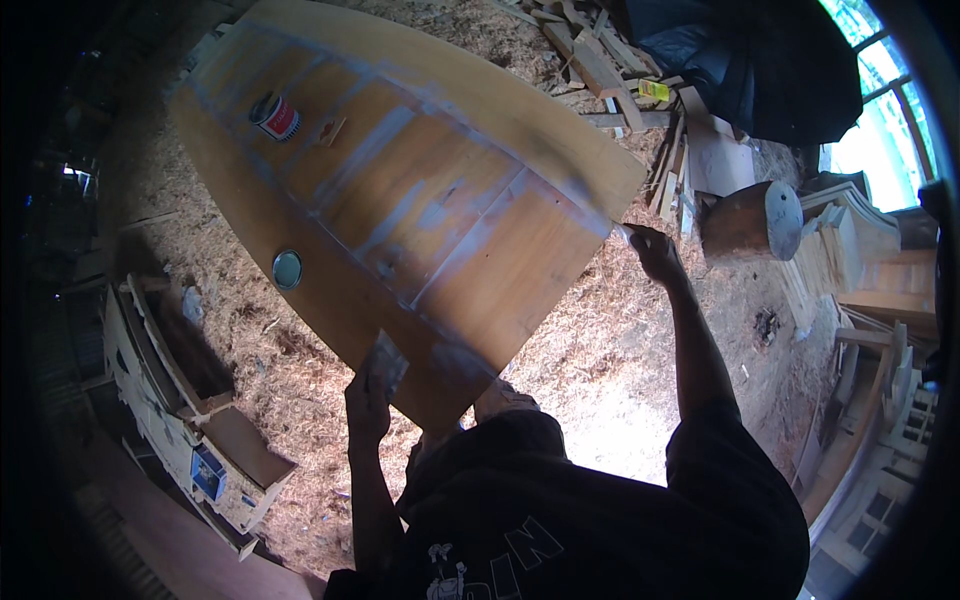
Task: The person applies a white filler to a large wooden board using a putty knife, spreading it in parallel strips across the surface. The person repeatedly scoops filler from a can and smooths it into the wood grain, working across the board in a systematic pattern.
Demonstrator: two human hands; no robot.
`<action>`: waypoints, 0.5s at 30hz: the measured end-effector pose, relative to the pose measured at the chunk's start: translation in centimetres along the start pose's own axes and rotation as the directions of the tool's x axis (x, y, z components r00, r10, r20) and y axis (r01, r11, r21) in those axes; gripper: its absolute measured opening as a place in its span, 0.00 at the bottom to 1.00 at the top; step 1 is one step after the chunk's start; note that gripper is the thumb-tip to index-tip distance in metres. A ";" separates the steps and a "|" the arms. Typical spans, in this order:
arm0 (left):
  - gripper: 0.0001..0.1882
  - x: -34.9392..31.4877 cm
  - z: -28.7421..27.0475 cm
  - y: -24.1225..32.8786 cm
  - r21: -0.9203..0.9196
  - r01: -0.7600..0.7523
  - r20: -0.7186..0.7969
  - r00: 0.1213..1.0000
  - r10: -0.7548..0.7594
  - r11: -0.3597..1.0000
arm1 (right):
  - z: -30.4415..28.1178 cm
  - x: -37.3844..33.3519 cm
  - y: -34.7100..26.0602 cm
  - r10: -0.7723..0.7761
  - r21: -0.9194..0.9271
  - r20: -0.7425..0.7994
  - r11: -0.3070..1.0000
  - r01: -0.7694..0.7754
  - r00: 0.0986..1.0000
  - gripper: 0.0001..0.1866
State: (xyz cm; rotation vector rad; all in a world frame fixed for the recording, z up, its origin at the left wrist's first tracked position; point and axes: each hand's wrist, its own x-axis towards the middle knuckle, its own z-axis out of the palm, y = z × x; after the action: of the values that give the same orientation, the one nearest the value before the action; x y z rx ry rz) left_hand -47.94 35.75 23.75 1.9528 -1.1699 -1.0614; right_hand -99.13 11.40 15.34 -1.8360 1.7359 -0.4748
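Note:
A large wooden panel [555, 250], tapered with curved sides, lies in front of me with pale grey filler smeared along its seams. My left hand [369, 398] is closed on a flat greyish spreader plate [388, 365] at the panel's near left edge. At the near right corner, my right hand [654, 254] is closed around a small pale tool [622, 231], probably a putty knife, its tip at the edge. Farther up the panel stand a can with a red label [277, 117] and a small flat scraper [332, 132]. A round lid [287, 270] lies near the left edge.
Wood shavings [600, 340] cover the ground. Scrap lumber [600, 70] is piled at the far right near a black sheet [745, 65]. A log stump [755, 222] and stacked boards [845, 235] stand right. A broken wooden frame [190, 420] lies left.

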 end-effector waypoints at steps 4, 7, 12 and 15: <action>0.28 -0.3 0.6 0.3 -0.013 0.019 0.017 1.000 -0.019 1.000 | 0.0 4.1 0.9 -0.069 -0.089 0.013 0.994 0.070 0.998 0.17; 0.28 -0.4 1.0 -0.1 0.032 -0.018 0.021 1.000 0.018 0.999 | 0.5 6.6 1.3 -0.122 -0.176 -0.006 0.977 0.119 0.993 0.17; 0.28 -0.7 1.5 -0.5 0.055 -0.012 0.003 1.000 0.012 0.998 | 4.4 6.5 0.1 -0.033 -0.344 -0.095 0.939 -0.001 0.995 0.19; 0.28 -1.0 1.5 0.0 0.028 0.027 0.009 1.000 -0.027 0.999 | 7.0 4.0 -0.8 -0.089 -0.391 0.004 0.916 0.083 0.996 0.22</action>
State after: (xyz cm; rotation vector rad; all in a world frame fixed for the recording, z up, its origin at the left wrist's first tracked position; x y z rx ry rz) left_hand -49.51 36.54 23.37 1.9922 -1.1719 -1.0746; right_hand -93.84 8.57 9.86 -2.1960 1.8674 -0.1790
